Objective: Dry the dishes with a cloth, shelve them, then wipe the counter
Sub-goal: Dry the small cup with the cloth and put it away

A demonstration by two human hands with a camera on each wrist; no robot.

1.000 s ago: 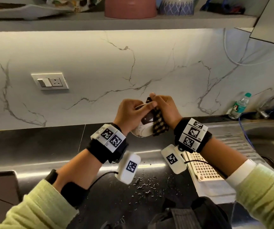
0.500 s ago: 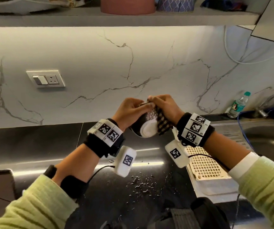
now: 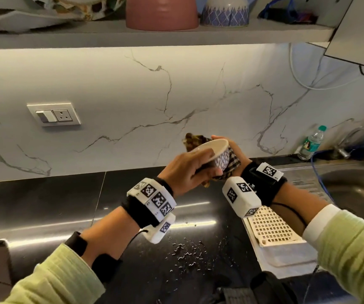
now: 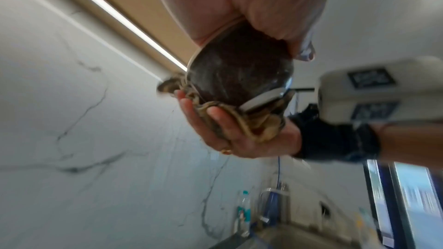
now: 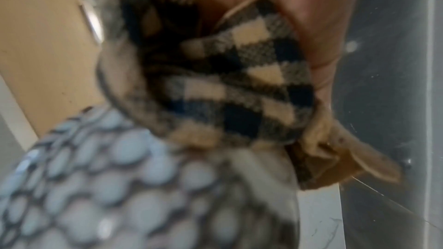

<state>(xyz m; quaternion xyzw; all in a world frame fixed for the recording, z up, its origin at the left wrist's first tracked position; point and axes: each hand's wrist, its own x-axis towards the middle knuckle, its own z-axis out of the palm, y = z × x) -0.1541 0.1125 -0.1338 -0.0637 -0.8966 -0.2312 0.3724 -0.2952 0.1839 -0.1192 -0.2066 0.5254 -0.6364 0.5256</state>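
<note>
the left hand (image 3: 187, 166) grips the patterned bowl (image 3: 217, 154) by its rim above the counter (image 3: 67, 194). the right hand (image 4: 230, 130) cups the checked cloth (image 5: 251, 82) against the bowl's base, visible only in the left wrist view.

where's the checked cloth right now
In the head view, centre right, the checked cloth is cupped in the right hand against the bowl that the left hand grips.

A light strip under the shelf (image 3: 154, 36) washes the marble wall brightly and glares in streaks on the dark counter (image 3: 45, 205). Both wrist views are motion-blurred, with edges bent by wide-angle distortion.
</note>
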